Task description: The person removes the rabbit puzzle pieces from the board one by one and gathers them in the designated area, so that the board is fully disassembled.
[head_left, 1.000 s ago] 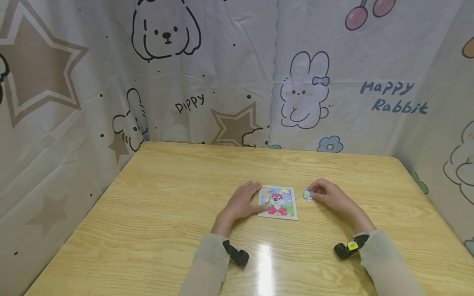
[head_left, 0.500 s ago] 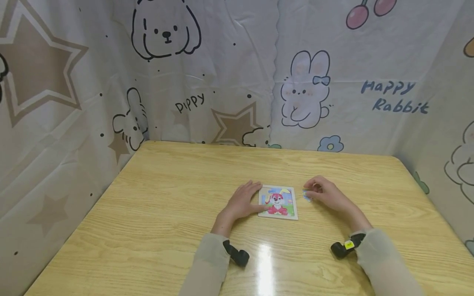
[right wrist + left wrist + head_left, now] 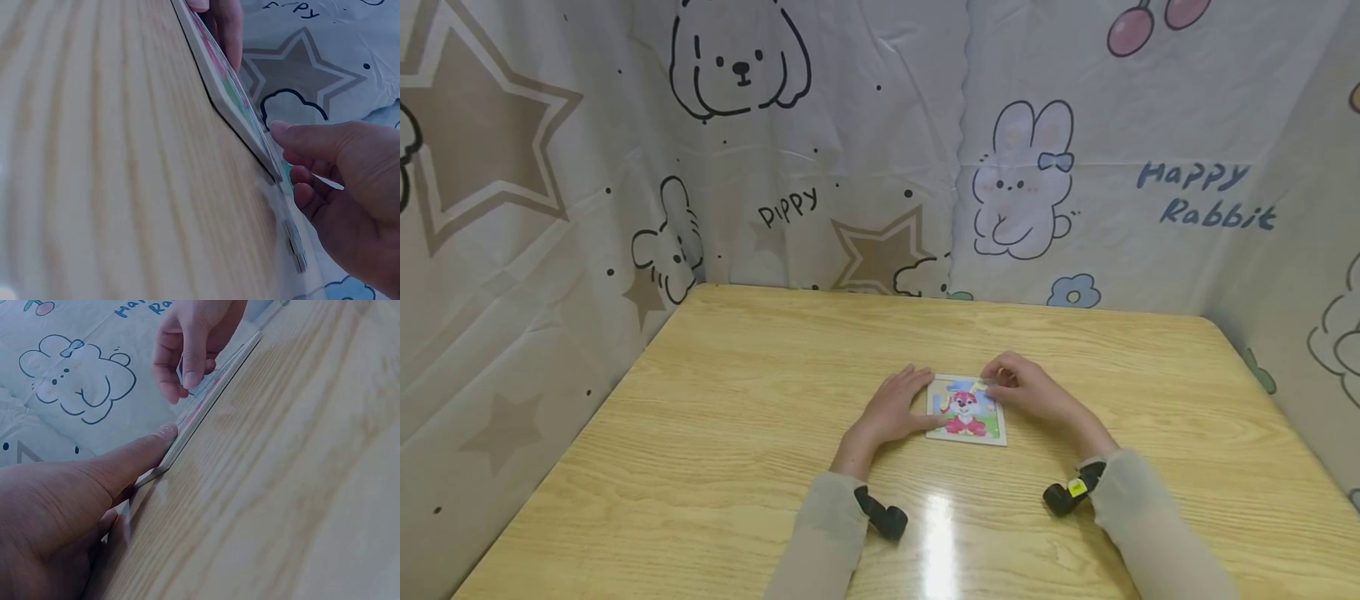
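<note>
the right hand (image 3: 1026,392) pinched a small puzzle piece (image 3: 199,384) between thumb and forefinger, hovering over the far right corner of the puzzle board (image 3: 966,410). the left hand (image 3: 895,407) lay with straight fingers against the board's left edge, thumb touching its near side, holding nothing. the board sat flat near the middle of the worktop (image 3: 760,417). to seat the piece well, it seemed best lowered level, tabs matched to the gap, while the left hand braced the board against sliding.
</note>
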Motion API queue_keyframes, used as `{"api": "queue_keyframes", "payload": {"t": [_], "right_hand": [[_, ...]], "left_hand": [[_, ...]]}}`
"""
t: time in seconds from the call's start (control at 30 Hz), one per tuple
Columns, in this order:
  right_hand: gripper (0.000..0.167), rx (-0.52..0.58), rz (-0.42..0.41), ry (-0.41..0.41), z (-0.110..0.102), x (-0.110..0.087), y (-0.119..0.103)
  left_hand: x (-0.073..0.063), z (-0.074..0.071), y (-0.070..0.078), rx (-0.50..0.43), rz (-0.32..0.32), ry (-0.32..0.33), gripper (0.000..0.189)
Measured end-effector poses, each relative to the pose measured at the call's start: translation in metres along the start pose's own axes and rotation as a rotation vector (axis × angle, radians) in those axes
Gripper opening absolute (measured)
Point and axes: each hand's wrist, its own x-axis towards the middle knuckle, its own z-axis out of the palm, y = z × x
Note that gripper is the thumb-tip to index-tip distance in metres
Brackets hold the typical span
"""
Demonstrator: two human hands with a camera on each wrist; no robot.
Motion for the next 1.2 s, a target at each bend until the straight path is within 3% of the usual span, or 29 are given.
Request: {"api": "queue_keyframes", "payload": {"t": [0.47, 0.87, 1.2], "right_hand": [[0.016, -0.014, -0.058, -0.105, 0.018, 0.021, -0.020], [0.014, -0.019, -0.016, -0.183, 0.021, 0.030, -0.026], [0.012, -0.120, -0.054, -0.155, 0.021, 0.031, -0.033]], "left_hand": [[0.000, -0.003, 0.000, 0.002, 0.010, -0.002, 0.078], [0.001, -0.001, -0.001, 0.010, 0.015, 0.001, 0.078], [0.001, -0.001, 0.000, 0.014, 0.010, -0.003, 0.079]]}}
